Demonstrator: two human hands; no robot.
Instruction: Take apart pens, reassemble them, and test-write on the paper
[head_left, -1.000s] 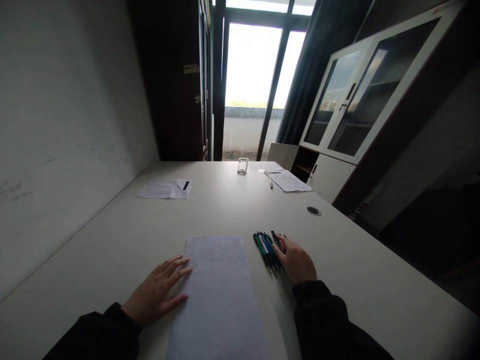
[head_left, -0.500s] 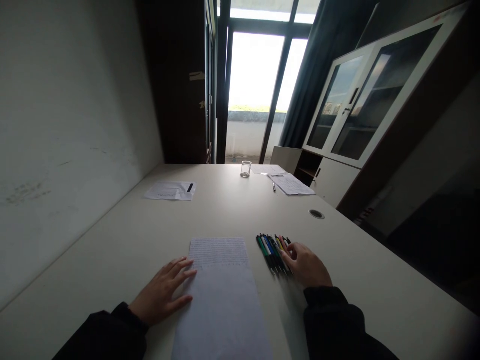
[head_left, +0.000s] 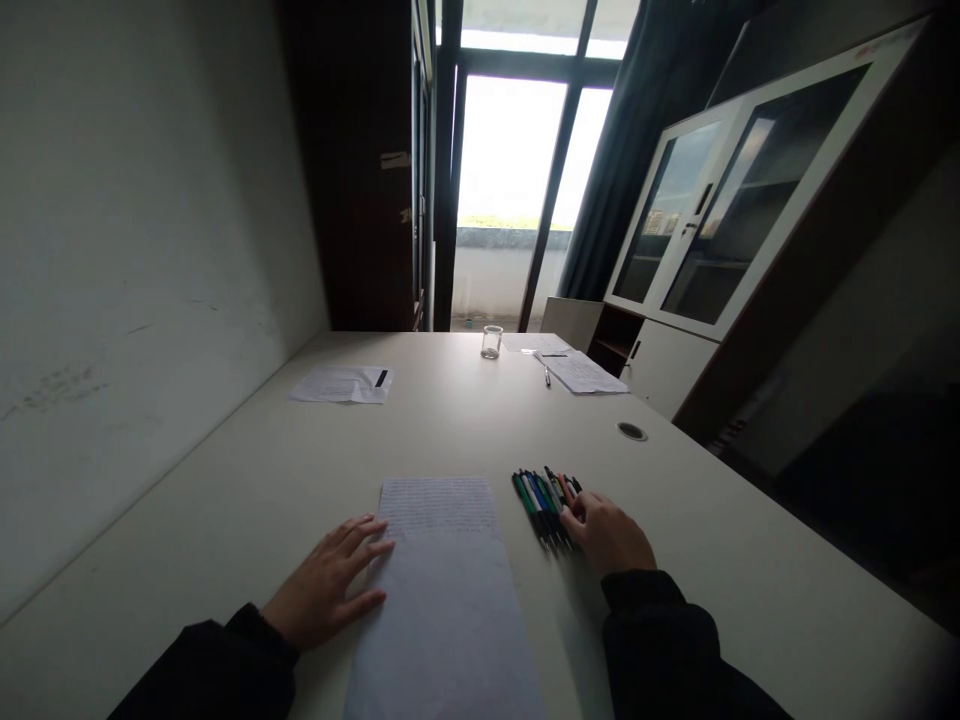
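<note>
View from my head, down onto a long, pale cream table [head_left: 450, 430] in a dim office.

My left hand [head_left: 330, 580] lies palm down on the near left of the table with its fingers spread. The fingertips rest on the left edge of a white sheet of paper [head_left: 446, 600] that has faint lines of writing across its far end. The sheet lies straight in front of me, between my two hands.

Just right of the sheet is a tight row of click pens [head_left: 544, 505] in green, blue and black, with a brighter one or two among them. They touch side by side and point away from me, slanting slightly left. My right hand [head_left: 611, 535] sits at the right side of that row, towards its near end, with the knuckles up.

As I judge it, one pen is best taken from the outer edge of so close a row. I would roll it clear of its neighbour with a fingertip, then pinch the barrel near its middle. A wide grab would scatter the rest. The pressure on the sheet wants to be light and even, so the paper neither slides nor creases.

My left hand is fully open and grasps nothing; it only presses the paper. My right hand's fingers are loosely curled, the fingertips touching the outermost pens. The back of the hand hides my thumb, so I cannot tell whether it has closed on a barrel.

Far down the table stand a small clear glass [head_left: 491, 342] and some loose printed pages [head_left: 581, 372], well apart from my hands.
</note>
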